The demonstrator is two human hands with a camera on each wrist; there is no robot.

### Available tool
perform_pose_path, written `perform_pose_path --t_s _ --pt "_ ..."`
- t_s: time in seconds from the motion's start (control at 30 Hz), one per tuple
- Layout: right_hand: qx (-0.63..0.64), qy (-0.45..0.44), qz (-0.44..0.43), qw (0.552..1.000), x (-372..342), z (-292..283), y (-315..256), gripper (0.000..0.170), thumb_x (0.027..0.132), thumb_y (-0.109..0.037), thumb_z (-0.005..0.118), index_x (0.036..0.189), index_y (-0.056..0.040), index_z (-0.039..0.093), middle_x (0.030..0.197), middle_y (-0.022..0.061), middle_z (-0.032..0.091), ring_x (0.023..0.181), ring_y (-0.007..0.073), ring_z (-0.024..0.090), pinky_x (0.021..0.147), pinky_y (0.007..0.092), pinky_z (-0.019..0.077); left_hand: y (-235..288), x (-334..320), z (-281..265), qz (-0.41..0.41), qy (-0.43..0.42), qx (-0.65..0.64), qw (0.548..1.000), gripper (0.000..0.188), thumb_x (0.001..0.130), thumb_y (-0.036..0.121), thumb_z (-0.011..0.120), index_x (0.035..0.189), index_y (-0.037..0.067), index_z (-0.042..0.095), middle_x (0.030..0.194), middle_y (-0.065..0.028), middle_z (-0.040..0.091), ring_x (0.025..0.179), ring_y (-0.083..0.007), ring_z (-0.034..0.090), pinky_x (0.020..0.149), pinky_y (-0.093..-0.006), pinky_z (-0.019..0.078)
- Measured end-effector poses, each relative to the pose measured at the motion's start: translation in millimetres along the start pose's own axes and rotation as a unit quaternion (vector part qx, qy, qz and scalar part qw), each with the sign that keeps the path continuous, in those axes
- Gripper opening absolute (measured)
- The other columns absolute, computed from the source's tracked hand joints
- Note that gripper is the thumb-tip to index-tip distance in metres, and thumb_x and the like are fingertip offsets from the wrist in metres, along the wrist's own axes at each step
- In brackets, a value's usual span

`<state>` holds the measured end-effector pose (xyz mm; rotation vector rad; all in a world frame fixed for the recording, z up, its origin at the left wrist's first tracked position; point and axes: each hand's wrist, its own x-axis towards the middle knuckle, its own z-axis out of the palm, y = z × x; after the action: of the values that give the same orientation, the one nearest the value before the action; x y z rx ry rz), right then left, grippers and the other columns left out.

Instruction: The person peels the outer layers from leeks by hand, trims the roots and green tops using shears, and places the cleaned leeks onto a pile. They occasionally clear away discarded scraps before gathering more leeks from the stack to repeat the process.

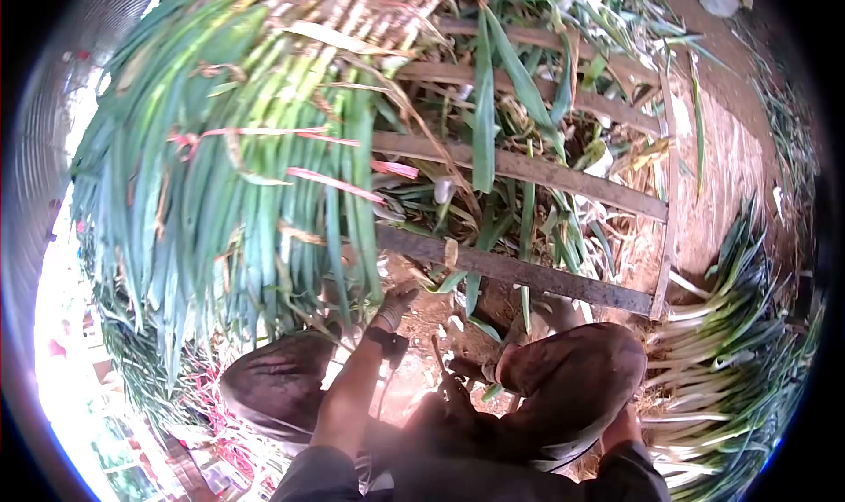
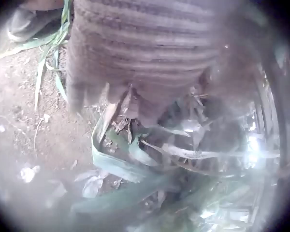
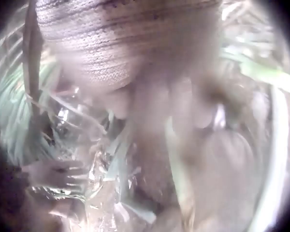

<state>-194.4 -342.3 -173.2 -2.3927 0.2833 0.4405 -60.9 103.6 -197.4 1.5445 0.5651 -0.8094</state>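
Note:
A patterned glove covers the left hand [image 1: 394, 307], which is low beside the hanging green leaves of a large bundle [image 1: 238, 176]. Seen from the right wrist, the left hand [image 3: 58, 175] has its fingers spread, with nothing visible in them. From the left wrist, ribbed glove fabric [image 2: 140, 43] hides most of that hand above loose leaves [image 2: 121, 166]. The right forearm [image 1: 622, 427] is beside the right knee, its hand hidden there in the head view. In the right wrist view the gloved right hand [image 3: 150, 92] is blurred near a pale green stalk [image 3: 176, 169]; its grip is unclear.
A slatted wooden rack [image 1: 563, 178] with loose leaves stands ahead, the bundle with pink ties on its left part. Long white-stemmed green onions [image 1: 713, 361] lie in a row at the right. The person's knees [image 1: 576, 361] flank dirt ground. Pink strings [image 1: 224, 414] lie at lower left.

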Motion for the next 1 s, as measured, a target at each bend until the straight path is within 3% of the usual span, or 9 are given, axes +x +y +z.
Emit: perform_pose_path --t_s 0.17,0.27,0.47,0.57,0.6,0.7,0.9,0.97,1.0 --pt "0.227 0.012 0.218 0.949 -97.8 -7.8 75.0 0.039 0.094 -0.028 0.062 0.124 -0.0049 0.056 0.112 0.0113 0.06 0.092 0.021 0.052 0.081 0.034 0.0463 -2.8 -35.0 -12.9 -0.084 -0.008 0.075 0.994 0.041 0.087 0.032 0.069 0.123 0.013 0.066 0.093 -0.0003 0.068 0.082 -0.0179 0.063 0.071 -0.0377 0.0501" --pt "0.432 0.097 0.277 0.853 -137.9 -50.5 91.8 0.034 0.096 -0.029 0.06 0.118 -0.0039 0.061 0.102 0.0095 0.064 0.079 0.0169 0.056 0.073 0.0289 0.0492 20.7 -55.3 -21.2 0.08 -0.008 0.314 0.946 0.027 0.087 0.027 0.067 0.105 0.008 0.073 0.087 -0.006 0.07 0.075 -0.0175 0.064 0.068 -0.0357 0.0509" --pt "0.437 0.283 -0.022 0.854 -171.5 -244.1 -39.9 0.028 0.099 -0.027 0.057 0.107 -0.0015 0.065 0.088 0.0048 0.065 0.07 0.0082 0.06 0.071 0.0265 0.0526 160.3 -205.5 -3.7 0.37 0.147 0.358 0.845 0.015 0.089 0.02 0.067 0.101 0.016 0.076 0.088 -0.008 0.074 0.065 -0.019 0.068 0.072 -0.0325 0.057" --pt "0.426 0.266 -0.105 0.858 -158.1 -268.8 -187.1 0.035 0.099 -0.024 0.055 0.12 0.0033 0.063 0.099 0.0097 0.071 0.08 0.0144 0.065 0.075 0.0264 0.0529 224.2 -252.1 -32.0 0.332 0.259 0.398 0.815 0.024 0.085 0.023 0.07 0.107 0.016 0.072 0.102 -0.0128 0.072 0.091 -0.025 0.07 0.086 -0.0354 0.0551" --pt "0.42 0.195 -0.147 0.874 -152.1 -261.8 -232.3 0.037 0.099 -0.022 0.055 0.126 0.0041 0.059 0.109 0.0129 0.069 0.091 0.0175 0.066 0.082 0.0285 0.0525 237.9 -254.3 -52.5 0.421 0.332 0.459 0.709 0.035 0.082 0.023 0.073 0.114 0.01 0.067 0.109 -0.0168 0.07 0.095 -0.0273 0.069 0.087 -0.0379 0.055" --pt "0.463 -0.038 -0.229 0.855 -107.9 -203.2 -306.3 0.049 0.097 -0.016 0.058 0.14 0.0048 0.045 0.129 0.0173 0.062 0.114 0.0224 0.06 0.097 0.0313 0.0487 283.1 -271.2 -94.7 0.339 0.475 0.527 0.617 0.08 0.071 0.026 0.083 0.138 0.006 0.044 0.129 -0.0206 0.055 0.115 -0.0384 0.057 0.095 -0.0442 0.0501" --pt "0.516 -0.245 -0.227 0.789 -6.7 -14.5 -419.5 0.089 0.086 -0.033 0.077 0.147 0.0085 0.027 0.15 0.0242 0.038 0.136 0.0285 0.044 0.113 0.0361 0.0358 266.6 -224.3 -158.5 0.26 0.45 0.638 0.568 0.11 0.062 0.043 0.088 0.143 -0.003 0.028 0.129 -0.0208 0.05 0.115 -0.038 0.056 0.093 -0.0455 0.0497" --pt "0.333 -0.099 -0.181 0.92 27.0 40.1 -448.8 0.101 0.082 -0.042 0.079 0.148 0.0098 0.022 0.154 0.0276 0.03 0.139 0.0315 0.04 0.114 0.0355 0.0327 272.2 -227.7 -150.1 0.194 0.43 0.643 0.603 0.112 0.063 0.044 0.087 0.142 -0.005 0.026 0.123 -0.0206 0.052 0.109 -0.0371 0.059 0.089 -0.045 0.051" --pt "0.412 -0.111 -0.136 0.894 51.8 67.5 -446.6 0.104 0.081 -0.046 0.079 0.148 0.0101 0.022 0.151 0.0293 0.034 0.138 0.0331 0.041 0.114 0.036 0.0328 269.7 -228.0 -148.8 0.207 0.426 0.638 0.607 0.113 0.062 0.045 0.087 0.142 -0.006 0.025 0.119 -0.0201 0.053 0.105 -0.0364 0.06 0.087 -0.0446 0.0514"
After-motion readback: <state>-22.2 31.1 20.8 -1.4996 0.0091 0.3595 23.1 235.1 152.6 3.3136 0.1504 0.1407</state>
